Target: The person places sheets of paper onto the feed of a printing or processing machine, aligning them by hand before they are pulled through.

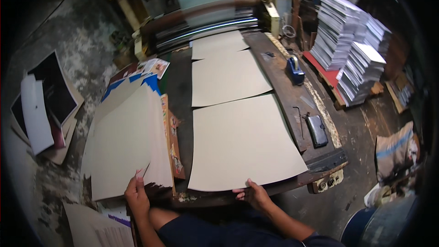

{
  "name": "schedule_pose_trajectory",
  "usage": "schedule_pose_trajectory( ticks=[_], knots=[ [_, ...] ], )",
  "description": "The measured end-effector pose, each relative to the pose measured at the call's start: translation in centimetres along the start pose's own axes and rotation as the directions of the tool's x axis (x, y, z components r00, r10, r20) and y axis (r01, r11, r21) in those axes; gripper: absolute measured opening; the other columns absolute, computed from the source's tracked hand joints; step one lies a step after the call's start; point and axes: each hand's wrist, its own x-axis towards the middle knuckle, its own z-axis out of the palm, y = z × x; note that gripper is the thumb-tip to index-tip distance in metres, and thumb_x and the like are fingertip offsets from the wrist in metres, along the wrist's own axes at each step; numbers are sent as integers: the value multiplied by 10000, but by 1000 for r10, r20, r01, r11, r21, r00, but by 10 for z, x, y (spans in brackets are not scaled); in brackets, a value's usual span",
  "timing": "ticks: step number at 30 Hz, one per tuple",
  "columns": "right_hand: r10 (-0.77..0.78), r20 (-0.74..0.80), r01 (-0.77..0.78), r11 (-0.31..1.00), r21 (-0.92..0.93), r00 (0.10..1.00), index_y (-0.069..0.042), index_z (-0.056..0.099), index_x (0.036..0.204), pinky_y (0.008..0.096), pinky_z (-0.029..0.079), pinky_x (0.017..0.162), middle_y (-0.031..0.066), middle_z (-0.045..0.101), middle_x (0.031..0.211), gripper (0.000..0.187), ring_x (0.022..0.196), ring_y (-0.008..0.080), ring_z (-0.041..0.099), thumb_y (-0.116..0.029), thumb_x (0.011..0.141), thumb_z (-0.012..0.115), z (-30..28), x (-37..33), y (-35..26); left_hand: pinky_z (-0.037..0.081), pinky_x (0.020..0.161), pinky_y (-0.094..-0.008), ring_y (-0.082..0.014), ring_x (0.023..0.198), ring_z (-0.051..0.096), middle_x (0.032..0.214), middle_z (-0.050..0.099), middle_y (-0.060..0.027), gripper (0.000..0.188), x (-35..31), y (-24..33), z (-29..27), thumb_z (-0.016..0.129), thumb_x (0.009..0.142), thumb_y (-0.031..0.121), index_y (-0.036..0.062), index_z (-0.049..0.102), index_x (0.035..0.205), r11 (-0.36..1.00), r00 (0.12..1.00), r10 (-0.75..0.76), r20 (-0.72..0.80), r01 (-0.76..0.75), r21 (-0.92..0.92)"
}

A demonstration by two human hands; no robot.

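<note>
Reaches in over the near end of a long dark table [286,100] with two bare hands. Grasps the near edge of the nearest beige board sheet [242,142] with the right hand [254,195], thumb on top and other fingers below, right by the near edge of the table. Holds the left hand [137,195] against the near edge of a tall stack of similar boards [121,142], along the left side of the table, with thumb and fingertips close together; cannot tell the number of sheets, if any, pinched there.

Has the nearest sheet lying flat along the middle of the table, followed by a middle sheet [228,75] and a far sheet [217,43], in one row toward shiny rollers [171,42] at the table's far end. Has a blue tape dispenser [296,74] on the table's right side, with a black case [317,131] on the same side, closer to the table's near end. Shows tall piles of white paper [336,36] and a sack [393,153] well to the right of the table, and a dark printed sheet [55,84] under a curled white sheet [36,114] well to its left.
</note>
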Motion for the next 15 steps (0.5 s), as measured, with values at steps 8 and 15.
schedule_pose_trajectory(
  ticks=[8, 15],
  knots=[
    [-304, -209, 316, 948, 28, 930, -116, 372, 1304, 412, 502, 782, 170, 615, 1161, 434, 838, 231, 610, -415, 995, 432, 2, 31, 1, 426, 873, -240, -110, 913, 560, 961, 660, -65, 377, 6, 21, 2, 515, 1009, 308, -40, 656, 970, 904, 965, -197, -174, 110, -413],
    [-266, 96, 260, 963, 70, 959, -160, 388, 1349, 498, 499, 876, 155, 541, 1305, 545, 1007, 262, 611, -502, 939, 498, 46, -3, -38, 309, 1056, -478, -271, 1037, 672, 867, 739, -23, 197, -19, 58, -17, 615, 923, 311, 172, 711, 823, 896, 901, 398, 172, -342, -284]
  ],
)
